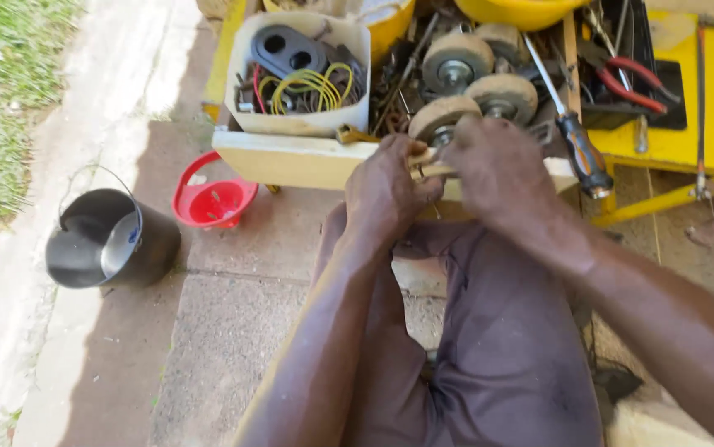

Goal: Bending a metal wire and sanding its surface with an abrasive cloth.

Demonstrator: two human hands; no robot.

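Hands, two: left hand point(386, 189), right hand point(494, 170); wheels point(455, 62), four.

Small tan piece point(428, 168) (mostly hidden) between hands

The scene is lit by strong daylight. The grass point(9, 74) and the concrete strip point(84, 116) at the left are washed out by direct sun, while the paving point(233, 331) is covered by a broad, soft-edged shade. Glare is seen inside the black bucket point(108, 240). Slight motion blur is noted on the hands, and mild softness towards the frame corners.
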